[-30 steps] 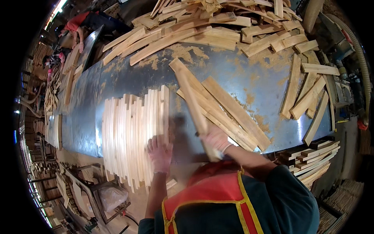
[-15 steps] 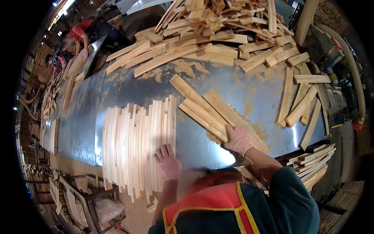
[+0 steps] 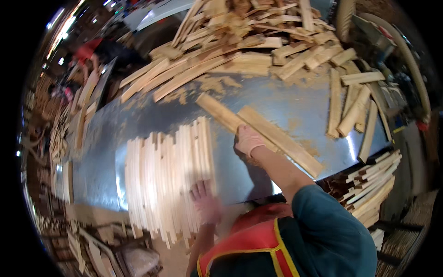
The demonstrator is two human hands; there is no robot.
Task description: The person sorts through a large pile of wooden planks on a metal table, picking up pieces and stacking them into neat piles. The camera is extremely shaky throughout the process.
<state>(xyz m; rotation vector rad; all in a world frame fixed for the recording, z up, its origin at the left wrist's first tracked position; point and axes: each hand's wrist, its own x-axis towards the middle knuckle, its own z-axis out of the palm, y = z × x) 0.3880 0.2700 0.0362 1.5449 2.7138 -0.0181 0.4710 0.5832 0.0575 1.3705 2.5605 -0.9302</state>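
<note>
My right hand [image 3: 249,141], in a pale pink work glove, is curled over the near edge of a long wooden board [image 3: 218,111] lying slantwise on the metal table. Against its right side lies a second, wider board [image 3: 281,141], also slanted. To the left, many narrow wooden strips [image 3: 159,180] stand side by side in a row, their near ends jutting past the table edge. My left hand [image 3: 206,203], gloved and blurred by motion, is at the row's right end with fingers spread. Whether it presses on the strips I cannot tell.
A heap of loose boards [image 3: 258,41] covers the far side of the metal table [image 3: 99,161]. Several short boards [image 3: 353,108] lie at the right, near a ribbed hose [image 3: 410,55]. Stacked strips [image 3: 376,184] stand lower right. Another person [image 3: 99,51] bends over boards at far left.
My right hand has moved up and left along the slanted boards. The narrower pieces it was touching no longer show at their former place. My left hand has shifted slightly nearer; the view has tilted.
</note>
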